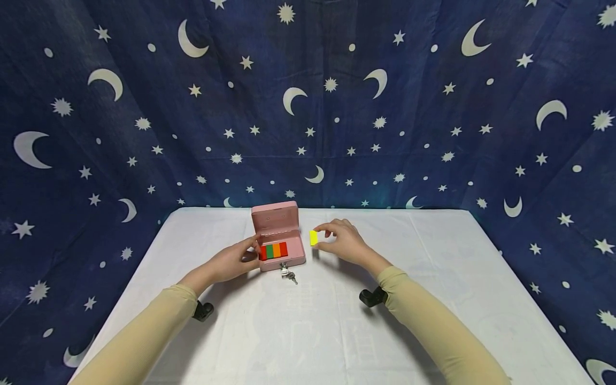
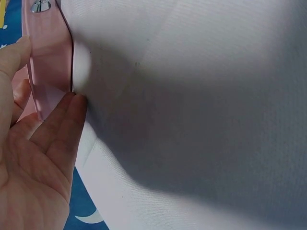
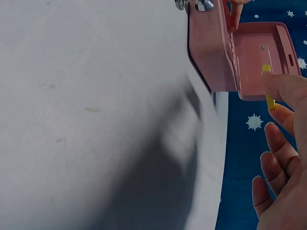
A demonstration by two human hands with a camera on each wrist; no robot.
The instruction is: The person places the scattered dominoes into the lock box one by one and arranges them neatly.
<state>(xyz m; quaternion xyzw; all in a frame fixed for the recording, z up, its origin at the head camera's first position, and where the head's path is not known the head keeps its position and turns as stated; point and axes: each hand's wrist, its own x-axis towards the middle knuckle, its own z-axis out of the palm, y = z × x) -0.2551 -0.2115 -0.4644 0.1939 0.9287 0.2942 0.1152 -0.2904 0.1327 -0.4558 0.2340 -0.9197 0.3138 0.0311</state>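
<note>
A small pink metal cash box (image 1: pixel 297 250) stands on the table with its lid (image 1: pixel 275 218) raised. Inside, a row of thin coloured blocks (image 1: pixel 276 250) lies towards the left: red, green, orange and red. My left hand (image 1: pixel 231 262) grips the box's left end; in the left wrist view its fingertips touch the pink wall (image 2: pixel 50 62). To the right of the box, my right hand (image 1: pixel 348 243) pinches a thin yellow block (image 1: pixel 314 238) between thumb and index finger, above the table. The right wrist view shows the yellow block (image 3: pixel 270 102) edge-on, the other fingers loosely bent.
Keys (image 1: pixel 291 276) hang from the lock at the box's front. A white cloth (image 1: pixel 308 331) covers the table. Behind and beside it hangs a dark blue curtain (image 1: pixel 308 64) with moons and stars. Black wrist mounts (image 1: pixel 372 297) sit beneath both forearms.
</note>
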